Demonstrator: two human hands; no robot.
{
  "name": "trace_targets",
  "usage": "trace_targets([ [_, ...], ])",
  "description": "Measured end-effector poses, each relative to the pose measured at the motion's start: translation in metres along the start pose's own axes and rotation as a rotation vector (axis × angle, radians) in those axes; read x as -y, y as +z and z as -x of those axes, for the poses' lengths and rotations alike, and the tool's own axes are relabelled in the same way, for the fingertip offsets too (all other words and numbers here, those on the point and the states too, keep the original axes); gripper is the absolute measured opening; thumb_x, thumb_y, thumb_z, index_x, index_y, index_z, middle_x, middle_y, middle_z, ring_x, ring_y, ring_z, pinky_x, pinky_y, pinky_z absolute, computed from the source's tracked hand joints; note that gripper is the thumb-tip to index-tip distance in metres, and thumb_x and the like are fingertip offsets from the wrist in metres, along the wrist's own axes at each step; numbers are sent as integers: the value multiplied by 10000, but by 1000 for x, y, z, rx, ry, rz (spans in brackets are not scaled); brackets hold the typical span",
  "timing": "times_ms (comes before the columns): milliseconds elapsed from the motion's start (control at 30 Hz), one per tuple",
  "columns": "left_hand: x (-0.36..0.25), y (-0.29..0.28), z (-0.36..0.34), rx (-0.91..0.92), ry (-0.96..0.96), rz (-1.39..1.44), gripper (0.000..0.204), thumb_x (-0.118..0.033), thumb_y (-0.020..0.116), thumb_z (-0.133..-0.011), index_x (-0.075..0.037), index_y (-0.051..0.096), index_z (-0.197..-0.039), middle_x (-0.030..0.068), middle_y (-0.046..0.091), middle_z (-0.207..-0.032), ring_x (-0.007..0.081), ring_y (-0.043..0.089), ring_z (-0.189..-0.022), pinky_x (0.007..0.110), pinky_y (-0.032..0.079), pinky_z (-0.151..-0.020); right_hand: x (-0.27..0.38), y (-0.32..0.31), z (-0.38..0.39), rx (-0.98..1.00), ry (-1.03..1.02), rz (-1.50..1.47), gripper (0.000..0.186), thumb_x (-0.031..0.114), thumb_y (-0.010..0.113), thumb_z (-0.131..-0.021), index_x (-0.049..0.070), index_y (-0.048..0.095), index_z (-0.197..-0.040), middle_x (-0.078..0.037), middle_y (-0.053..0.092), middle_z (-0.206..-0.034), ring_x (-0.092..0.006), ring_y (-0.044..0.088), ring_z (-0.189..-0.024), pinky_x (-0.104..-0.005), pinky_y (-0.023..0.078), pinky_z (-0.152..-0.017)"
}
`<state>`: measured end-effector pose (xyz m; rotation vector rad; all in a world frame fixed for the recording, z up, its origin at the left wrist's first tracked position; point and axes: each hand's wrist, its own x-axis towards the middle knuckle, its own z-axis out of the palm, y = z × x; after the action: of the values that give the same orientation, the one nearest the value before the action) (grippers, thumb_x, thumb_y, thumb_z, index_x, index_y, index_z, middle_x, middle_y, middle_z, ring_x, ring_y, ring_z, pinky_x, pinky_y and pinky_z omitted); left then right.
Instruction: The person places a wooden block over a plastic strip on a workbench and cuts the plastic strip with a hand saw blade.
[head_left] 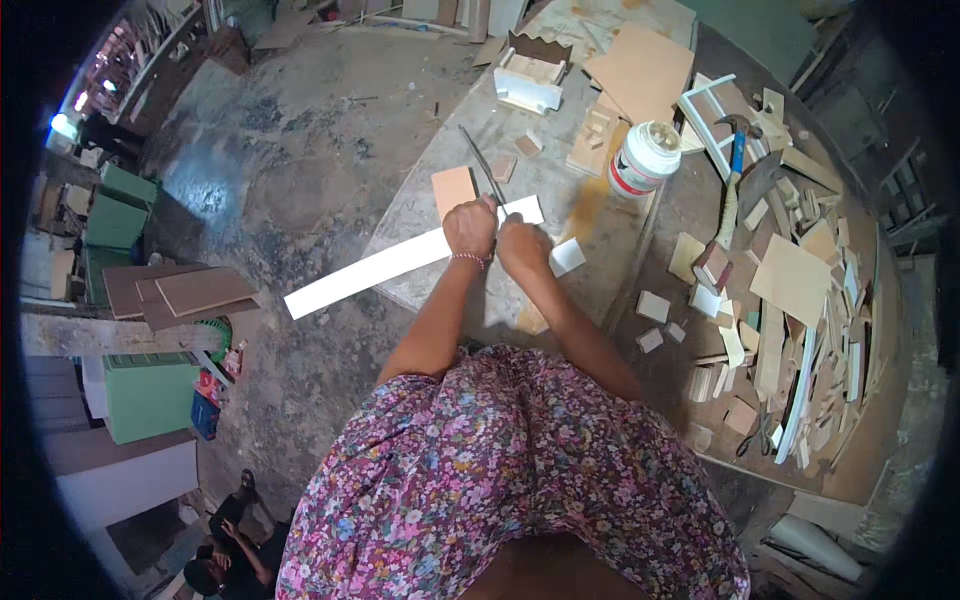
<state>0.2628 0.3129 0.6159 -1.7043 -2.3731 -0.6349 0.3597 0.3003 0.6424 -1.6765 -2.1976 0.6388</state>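
Left of the white tub [643, 162], a white strip [368, 266] lies across the edge of the table [592, 285]. The left hand [470, 228] is clenched on it; the right hand [523, 246], nearer the tub, is curled around one end of a thin blade [481, 161] crossing the strip. A tan panel [645, 70] rests beyond the tub.
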Motion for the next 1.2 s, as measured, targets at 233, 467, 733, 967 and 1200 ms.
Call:
trace_targets([
  [233,3,-3,0,32,-55,7,413,-270,408,-820,-52,586,-518,153,571,-541,281,573,-495,382,455,-507,0,-5,26,78,-34,22,231,168,396,-816,-48,479,-809,-252,575,-676,-362,597,-665,-465,464,-607],
  [467,2,2,2,25,-20,-36,401,-265,418,-815,-56,586,-517,148,571,-538,275,574,-495,374,456,-506,6,-4,2,50,77,-11,246,168,374,-823,-46,494,-831,-263,580,-768,-377,589,-745,-468,459,-640],
  [733,2,-3,0,7,-47,-14,390,-257,421,-810,-63,586,-514,148,572,-542,274,579,-505,371,458,-510,-3,-1,30,67,45,-1,247,161,383,-813,-57,491,-856,-256,575,-733,-388,581,-699,-476,447,-670],
  [967,2,2,0,-26,-16,1,415,-255,413,-807,-46,577,-487,153,562,-522,279,570,-472,372,460,-500,0,2,1,54,52,-6,264,185,368,-811,-41,494,-862,-263,579,-747,-394,584,-720,-471,456,-659],
  [1200,0,-5,2,-19,-69,2,419,-256,413,-809,-37,579,-491,163,565,-534,286,573,-482,376,458,-501,3,-7,26,84,58,-37,277,183,339,-829,-45,493,-859,-265,576,-761,-407,575,-740,-477,450,-675],
])
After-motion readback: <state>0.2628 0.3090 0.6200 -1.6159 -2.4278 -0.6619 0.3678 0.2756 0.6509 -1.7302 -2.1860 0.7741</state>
